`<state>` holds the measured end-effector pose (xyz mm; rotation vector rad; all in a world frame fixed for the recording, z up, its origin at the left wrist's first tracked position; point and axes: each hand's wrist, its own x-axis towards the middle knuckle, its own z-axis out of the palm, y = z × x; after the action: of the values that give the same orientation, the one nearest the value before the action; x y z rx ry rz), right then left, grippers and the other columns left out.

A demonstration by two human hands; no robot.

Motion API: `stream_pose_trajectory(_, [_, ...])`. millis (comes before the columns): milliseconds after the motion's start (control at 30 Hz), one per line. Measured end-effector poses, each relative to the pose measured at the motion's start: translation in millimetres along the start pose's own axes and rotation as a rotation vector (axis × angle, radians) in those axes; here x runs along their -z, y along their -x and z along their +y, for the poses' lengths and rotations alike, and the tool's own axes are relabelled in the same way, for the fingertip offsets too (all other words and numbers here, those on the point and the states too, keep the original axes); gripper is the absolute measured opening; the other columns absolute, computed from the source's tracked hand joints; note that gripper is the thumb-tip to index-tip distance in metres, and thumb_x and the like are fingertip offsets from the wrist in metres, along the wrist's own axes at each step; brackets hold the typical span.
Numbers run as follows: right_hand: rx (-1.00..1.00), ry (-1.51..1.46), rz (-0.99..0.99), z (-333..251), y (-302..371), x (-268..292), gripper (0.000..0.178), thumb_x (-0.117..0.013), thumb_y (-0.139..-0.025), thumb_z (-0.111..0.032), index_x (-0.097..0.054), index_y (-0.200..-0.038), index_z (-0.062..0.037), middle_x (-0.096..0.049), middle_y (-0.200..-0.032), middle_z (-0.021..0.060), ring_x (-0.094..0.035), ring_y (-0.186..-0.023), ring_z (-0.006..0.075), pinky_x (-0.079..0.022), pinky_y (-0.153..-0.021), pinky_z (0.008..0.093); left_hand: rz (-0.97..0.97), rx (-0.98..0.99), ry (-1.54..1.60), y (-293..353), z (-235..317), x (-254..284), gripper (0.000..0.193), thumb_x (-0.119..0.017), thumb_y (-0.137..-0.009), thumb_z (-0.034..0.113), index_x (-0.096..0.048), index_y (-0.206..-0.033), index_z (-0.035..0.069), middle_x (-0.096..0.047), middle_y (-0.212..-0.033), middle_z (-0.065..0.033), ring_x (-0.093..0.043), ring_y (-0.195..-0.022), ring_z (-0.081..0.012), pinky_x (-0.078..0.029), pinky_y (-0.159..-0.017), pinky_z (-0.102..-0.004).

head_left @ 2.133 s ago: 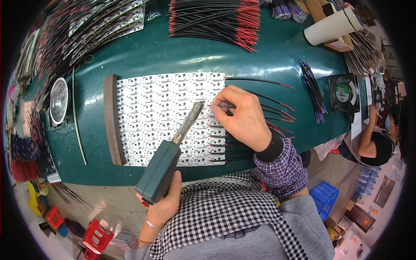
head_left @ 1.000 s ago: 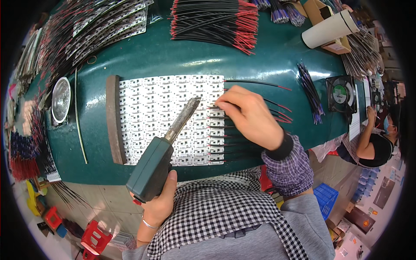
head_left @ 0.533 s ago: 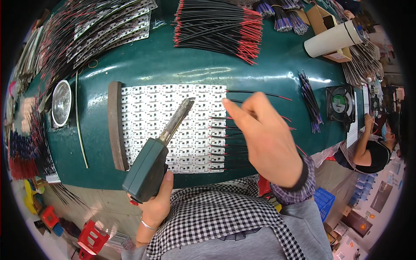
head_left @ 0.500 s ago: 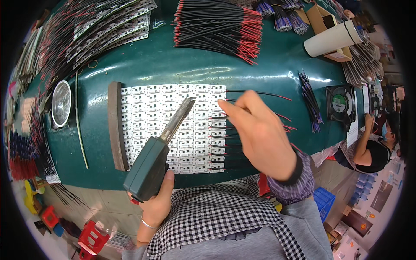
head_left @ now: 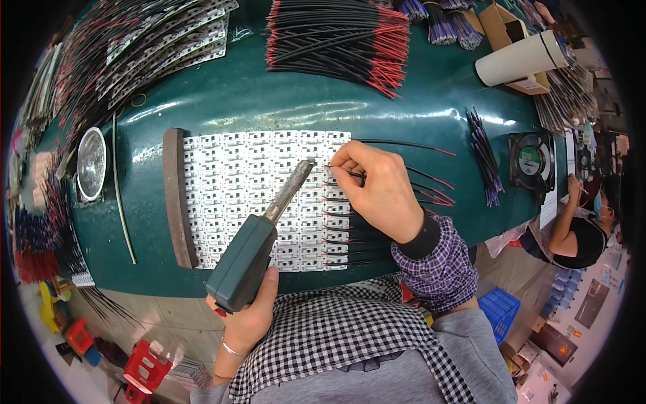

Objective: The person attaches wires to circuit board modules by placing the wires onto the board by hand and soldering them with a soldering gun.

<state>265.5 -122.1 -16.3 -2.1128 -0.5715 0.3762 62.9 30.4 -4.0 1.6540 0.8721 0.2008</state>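
Note:
My left hand (head_left: 250,322) is wrapped round the grip of a dark green soldering gun (head_left: 243,259). Its metal tip points up and right, over the white sheet of small circuit boards (head_left: 249,182) lying on the table. At the sheet's right edge my right hand (head_left: 382,187) pinches a thin black wire (head_left: 332,166), whose end lies close to the gun's tip; my fingers hide part of it. Below that hand, several black wires (head_left: 340,229) lie in a row along the same edge. Another black wire (head_left: 404,143) with a red end reaches right from the top corner.
A brown bar (head_left: 177,202) lies along the sheet's left edge. Beyond are a big bundle of black and red wires (head_left: 330,47) and stacked boards (head_left: 168,47). A white cylinder (head_left: 521,59), a fan (head_left: 531,158) and a seated person (head_left: 582,232) are to the right.
My right hand has moved left and its fingertips now sit lower at the sheet's edge, with a wire end showing. The soldering gun has shifted right, its tip nearer that wire.

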Motion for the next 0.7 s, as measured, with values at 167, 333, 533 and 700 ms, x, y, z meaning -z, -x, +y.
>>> stream_pose_trajectory(167, [0.033, 0.036, 0.008, 3.8, -2.1, -2.7, 0.004, -0.065, -0.081, 0.001, -0.061, -0.081, 0.0020, -0.065, -0.076, 0.0144, -0.065, -0.064, 0.0307, -0.050, -0.059, 0.0399, -0.002, -0.044, -0.033, -0.4, 0.7, -1.1, 0.020, -0.079, -0.080, 0.009, -0.072, -0.095, -0.003, -0.071, -0.079, -0.0082, -0.063, -0.064, -0.0143, -0.051, -0.059, -0.0288])
stream_pose_trajectory(333, [0.045, 0.045, 0.014, 4.6, -2.9, -3.5, 0.004, -0.066, -0.081, 0.001, -0.062, -0.080, 0.0021, -0.065, -0.077, 0.0145, -0.064, -0.064, 0.0305, -0.050, -0.059, 0.0396, -0.020, -0.076, -0.077, -0.6, 1.8, -2.3, 0.018, -0.079, -0.080, 0.011, -0.073, -0.093, 0.000, -0.070, -0.076, -0.0075, -0.062, -0.059, -0.0162, -0.048, -0.057, -0.0298])
stream_pose_trajectory(533, [0.063, 0.052, -0.001, 5.4, -5.1, -3.9, 0.004, -0.066, -0.081, 0.001, -0.063, -0.080, 0.0028, -0.065, -0.077, 0.0151, -0.065, -0.064, 0.0302, -0.051, -0.060, 0.0388, -0.043, -0.091, -0.123, 0.9, 0.5, -5.3, 0.015, -0.078, -0.081, 0.011, -0.074, -0.092, 0.002, -0.068, -0.077, -0.0059, -0.059, -0.059, -0.0182, -0.045, -0.058, -0.0307])
stream_pose_trajectory(700, [0.056, 0.043, -0.012, 3.7, -5.2, -1.5, 0.004, -0.065, -0.081, 0.001, -0.062, -0.080, 0.0037, -0.065, -0.076, 0.0165, -0.065, -0.065, 0.0307, -0.051, -0.061, 0.0391, -0.108, -0.107, -0.119, -3.7, -1.8, -3.7, 0.013, -0.076, -0.081, 0.008, -0.072, -0.092, 0.001, -0.068, -0.079, -0.0066, -0.059, -0.060, -0.0186, -0.046, -0.059, -0.0308])
